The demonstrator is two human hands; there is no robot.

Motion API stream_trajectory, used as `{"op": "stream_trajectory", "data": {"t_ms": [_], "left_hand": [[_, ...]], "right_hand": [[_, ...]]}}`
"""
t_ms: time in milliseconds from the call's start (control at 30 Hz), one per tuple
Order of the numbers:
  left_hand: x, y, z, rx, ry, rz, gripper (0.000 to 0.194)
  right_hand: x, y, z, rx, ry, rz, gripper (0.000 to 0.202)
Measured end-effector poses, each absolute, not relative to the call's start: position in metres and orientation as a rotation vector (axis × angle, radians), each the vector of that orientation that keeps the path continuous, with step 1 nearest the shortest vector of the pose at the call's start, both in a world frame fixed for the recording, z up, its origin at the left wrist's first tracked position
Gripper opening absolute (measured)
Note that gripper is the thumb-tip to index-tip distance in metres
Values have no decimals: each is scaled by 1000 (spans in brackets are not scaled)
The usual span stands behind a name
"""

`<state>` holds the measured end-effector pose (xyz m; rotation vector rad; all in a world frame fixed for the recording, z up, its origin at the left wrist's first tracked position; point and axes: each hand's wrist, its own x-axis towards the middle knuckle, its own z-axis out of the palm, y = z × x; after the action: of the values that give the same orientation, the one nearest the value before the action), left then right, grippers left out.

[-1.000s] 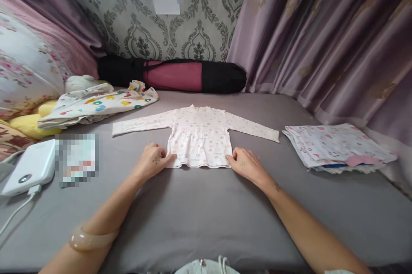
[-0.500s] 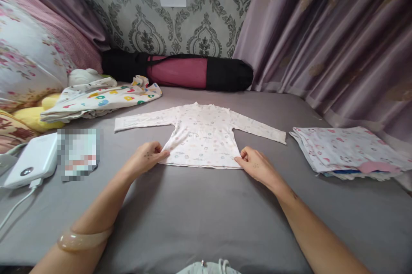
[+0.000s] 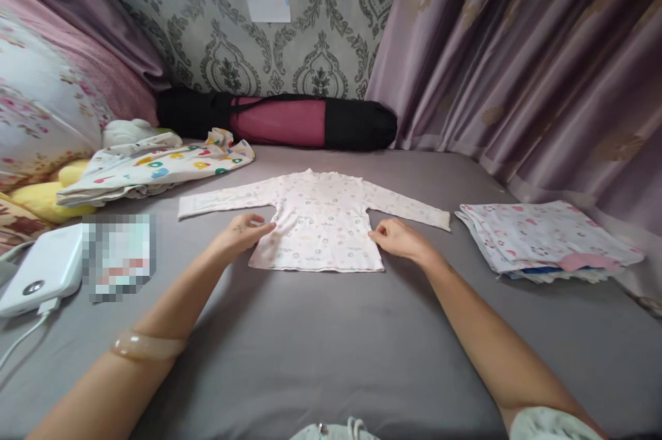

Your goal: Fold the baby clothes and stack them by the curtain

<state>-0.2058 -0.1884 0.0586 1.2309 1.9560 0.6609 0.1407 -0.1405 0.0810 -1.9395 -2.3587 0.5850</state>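
"so, where's the little shirt (image 3: 321,226)?"

"flat in the middle of the grey sheet (image 3: 321,343), collar toward the patterned wall (image 3: 321,33), hem toward the near side, a sleeve stretched out to either side."

"and the left hand (image 3: 243,233)?"

"at the little shirt's left edge, below the sleeve. its thumb reaches to the side seam and the fingers curl in, with only a narrow gap. whether any cloth is pinched, i can't tell."

"same across from it?"

"nearly. the right hand (image 3: 397,238) is at the opposite edge, thumb and forefinger drawn close together right by the cloth. i can't tell if they grip it."

"what's about them?"

"well apart on the right, a folded pile of printed cloth (image 3: 543,233). on the left, a white power bank (image 3: 49,264) with a cable (image 3: 23,345) plugged in, just beside a pixelated item (image 3: 121,254). beyond those, a rumpled cloth with bright prints (image 3: 160,167)."

"and at the back?"

"a long black and dark pink bag (image 3: 279,121), lying along the wall."

"anything on the arms?"

"a pale bangle (image 3: 147,345), round the left forearm."
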Motion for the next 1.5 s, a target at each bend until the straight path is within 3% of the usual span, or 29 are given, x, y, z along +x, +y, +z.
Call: {"op": "stream_trajectory", "data": {"t_ms": [300,500,800,1500], "left_hand": [[-177,-139,50,1301,2228,734,40],[-178,-133,33,1390,2252,879,35],[-180,-133,37,1263,2110,983,45],[-185,-135,44,1393,2207,853,35]], "right_hand": [[104,-110,60,-2138,-2070,343,38],[94,-119,59,-2126,-2028,238,32],[92,-120,57,-2108,-2017,207,30],[91,-124,57,-2093,-2084,168,23]]}}
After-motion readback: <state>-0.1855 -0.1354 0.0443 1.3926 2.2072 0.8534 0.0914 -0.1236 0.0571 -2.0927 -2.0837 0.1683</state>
